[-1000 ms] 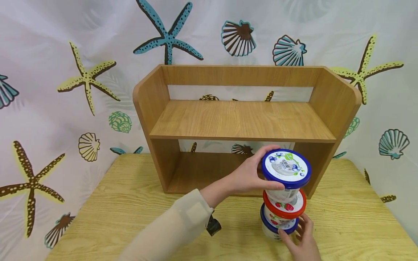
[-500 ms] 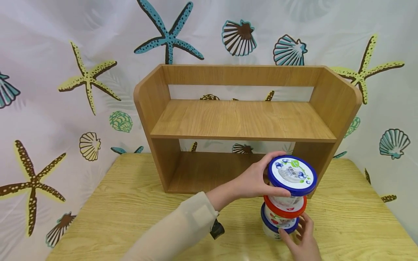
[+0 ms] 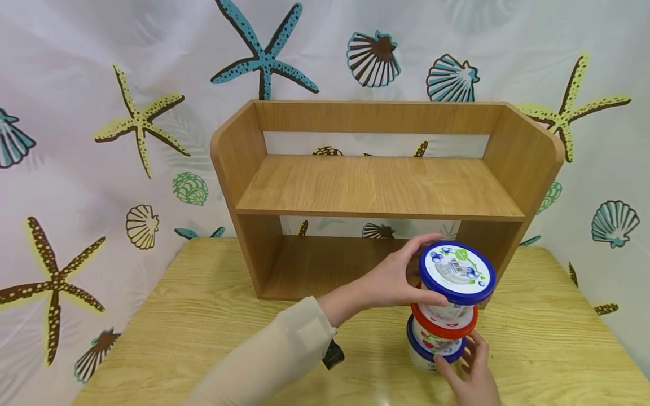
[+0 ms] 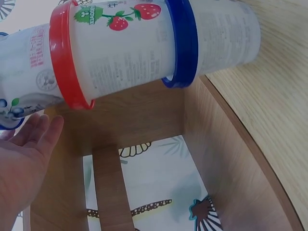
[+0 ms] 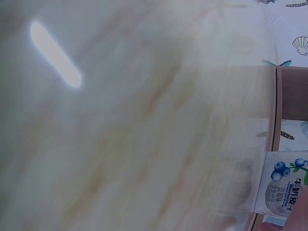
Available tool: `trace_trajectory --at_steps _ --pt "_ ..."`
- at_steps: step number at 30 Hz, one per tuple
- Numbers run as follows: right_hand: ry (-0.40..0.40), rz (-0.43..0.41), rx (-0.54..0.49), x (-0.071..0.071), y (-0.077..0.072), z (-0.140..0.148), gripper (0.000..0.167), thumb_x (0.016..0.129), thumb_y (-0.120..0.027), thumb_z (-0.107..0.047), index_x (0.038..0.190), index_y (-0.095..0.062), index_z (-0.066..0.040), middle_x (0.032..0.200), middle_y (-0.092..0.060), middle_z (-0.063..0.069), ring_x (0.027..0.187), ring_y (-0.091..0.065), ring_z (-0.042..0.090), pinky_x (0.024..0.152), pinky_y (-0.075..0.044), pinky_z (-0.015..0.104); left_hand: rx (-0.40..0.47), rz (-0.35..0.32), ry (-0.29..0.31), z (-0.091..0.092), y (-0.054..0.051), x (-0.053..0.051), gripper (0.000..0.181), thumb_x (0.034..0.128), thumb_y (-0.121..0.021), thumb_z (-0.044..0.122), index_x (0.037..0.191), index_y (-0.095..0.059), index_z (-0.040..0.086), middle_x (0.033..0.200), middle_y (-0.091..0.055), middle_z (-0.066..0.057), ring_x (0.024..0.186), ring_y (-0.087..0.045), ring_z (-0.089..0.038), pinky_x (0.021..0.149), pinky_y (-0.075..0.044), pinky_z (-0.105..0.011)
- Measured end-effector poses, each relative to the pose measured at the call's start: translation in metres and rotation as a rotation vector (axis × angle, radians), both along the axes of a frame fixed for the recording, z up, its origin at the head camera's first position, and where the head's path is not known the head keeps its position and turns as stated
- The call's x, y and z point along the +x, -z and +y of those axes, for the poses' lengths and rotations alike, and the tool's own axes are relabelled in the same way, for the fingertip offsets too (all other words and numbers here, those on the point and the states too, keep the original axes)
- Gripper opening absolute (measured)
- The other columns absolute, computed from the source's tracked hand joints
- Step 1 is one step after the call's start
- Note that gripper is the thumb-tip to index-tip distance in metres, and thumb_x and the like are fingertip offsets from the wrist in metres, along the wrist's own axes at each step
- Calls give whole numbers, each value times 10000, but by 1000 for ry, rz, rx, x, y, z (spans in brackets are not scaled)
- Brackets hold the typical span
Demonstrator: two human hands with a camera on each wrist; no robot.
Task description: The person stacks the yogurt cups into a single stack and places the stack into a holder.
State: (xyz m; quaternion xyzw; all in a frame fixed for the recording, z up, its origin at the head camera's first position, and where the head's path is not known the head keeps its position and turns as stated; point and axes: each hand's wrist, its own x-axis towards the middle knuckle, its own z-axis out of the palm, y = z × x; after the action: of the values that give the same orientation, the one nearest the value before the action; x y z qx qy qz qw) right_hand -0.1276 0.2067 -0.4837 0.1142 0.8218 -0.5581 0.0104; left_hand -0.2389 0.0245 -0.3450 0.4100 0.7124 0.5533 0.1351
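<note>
Three round tubs stand stacked near the shelf's right front. On top is a blue-lidded tub (image 3: 459, 270) with blueberries on its lid. Its base meets the red-lidded tub (image 3: 440, 334), which shows strawberries in the left wrist view. Lowest is another blue-lidded tub (image 3: 422, 362) on the table. My left hand (image 3: 391, 282) grips the top tub from the left, thumb in front and fingers behind. My right hand (image 3: 472, 372) holds the bottom tub, thumb at its front and fingers on its right side. In the right wrist view the bottom tub's printed side (image 5: 284, 185) shows at the edge.
A two-tier wooden shelf (image 3: 381, 186) stands at the back of the wooden table (image 3: 203, 316), directly behind the stack. A patterned curtain (image 3: 315, 34) with starfish and shells hangs behind it. A small black device (image 3: 333, 354) sits under my left wrist.
My left hand has moved the top tub slightly right and down, hiding more of the red lid. My right hand and the two lower tubs have stayed in place.
</note>
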Motion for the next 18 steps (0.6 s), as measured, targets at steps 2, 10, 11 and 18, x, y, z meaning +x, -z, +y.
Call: trace_trajectory --at_steps 2,10,11,18 --pt "0 4 0 0 0 0 891 927 -664 -321 1456 -23 -2 1472 -175 393 1307 -243 592 1029 -279 656 -2 26 -8 -4 -1 0 884 809 -789 100 1509 -254 185 1426 -443 -17 1257 -458 -105 949 -460 -273" --pt "9 -2 -12 1 0 1 908 917 -672 -329 1456 -23 9 1473 -175 388 1308 -251 583 1030 -278 657 -33 123 -31 -25 -3 0 897 798 -808 121 1505 -264 210 1435 -448 -21 1293 -419 -102 977 -439 -296" --pt "10 0 -14 1 1 1 908 918 -673 -324 1456 -23 10 1471 -179 388 1307 -254 582 1029 -278 657 -33 136 -31 -28 -3 0 897 797 -812 128 1504 -267 209 1438 -446 -16 1297 -417 -107 981 -438 -303" --pt "4 -7 -24 0 1 0 917 912 -675 -339 1454 -16 -4 1476 -178 376 1312 -257 572 1036 -276 651 -69 237 -103 -64 -10 1 890 764 -847 182 1481 -321 199 1464 -410 59 1322 -387 -116 1034 -398 -368"
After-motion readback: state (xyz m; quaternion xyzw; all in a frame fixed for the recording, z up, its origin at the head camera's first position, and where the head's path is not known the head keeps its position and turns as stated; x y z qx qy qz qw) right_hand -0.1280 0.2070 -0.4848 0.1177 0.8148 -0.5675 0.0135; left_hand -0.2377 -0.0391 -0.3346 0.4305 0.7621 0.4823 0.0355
